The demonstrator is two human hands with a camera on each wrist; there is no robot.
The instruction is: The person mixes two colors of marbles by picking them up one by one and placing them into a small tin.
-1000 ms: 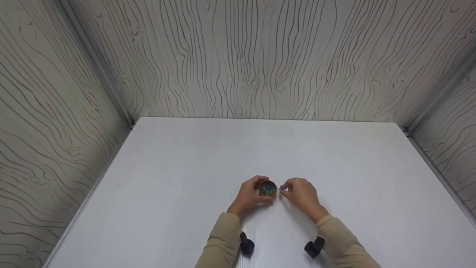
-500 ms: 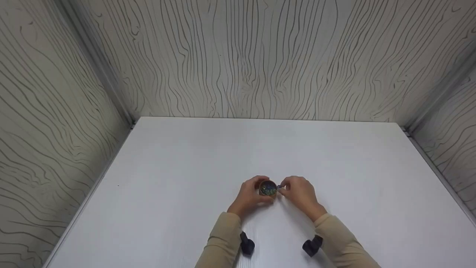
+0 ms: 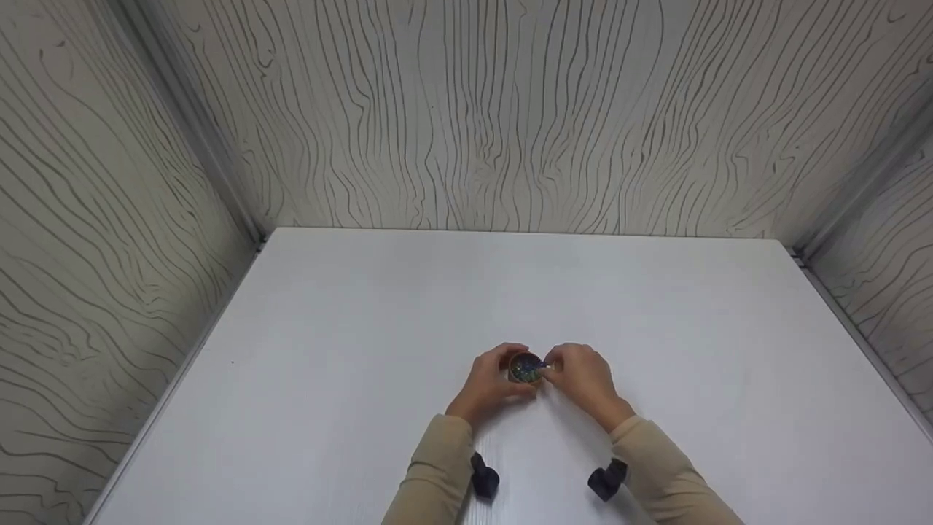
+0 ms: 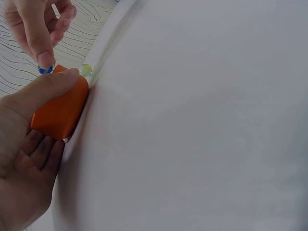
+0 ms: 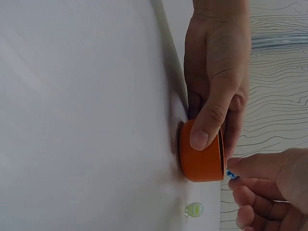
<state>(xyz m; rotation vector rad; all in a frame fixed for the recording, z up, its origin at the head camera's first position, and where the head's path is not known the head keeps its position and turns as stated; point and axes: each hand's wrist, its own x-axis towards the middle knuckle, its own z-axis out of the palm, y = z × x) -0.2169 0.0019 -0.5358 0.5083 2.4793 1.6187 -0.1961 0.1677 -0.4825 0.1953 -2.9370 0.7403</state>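
Note:
My left hand (image 3: 487, 383) grips a small orange cup (image 5: 202, 154) by its side, thumb across the outer wall. The cup stands upright on the white table, and glassy blue and green pieces (image 3: 525, 370) show inside it in the head view. Between thumb and forefinger my right hand (image 3: 587, 375) pinches a blue glass marble (image 5: 232, 174), right at the cup's rim. A clear yellow-green marble (image 5: 195, 210) lies on the table beside the cup. In the left wrist view the blue marble (image 4: 45, 70) is partly hidden by the right thumb.
The white table (image 3: 364, 306) stretches out around both hands. Pale wood-grain panels (image 3: 466, 117) stand at its back and sides. Black wrist cameras are strapped at the left sleeve (image 3: 437, 452) and the right sleeve (image 3: 660, 459).
My right hand has moved left with the blue marble, from a short gap beside the cup to its rim. The left hand and the cup have stayed in place.

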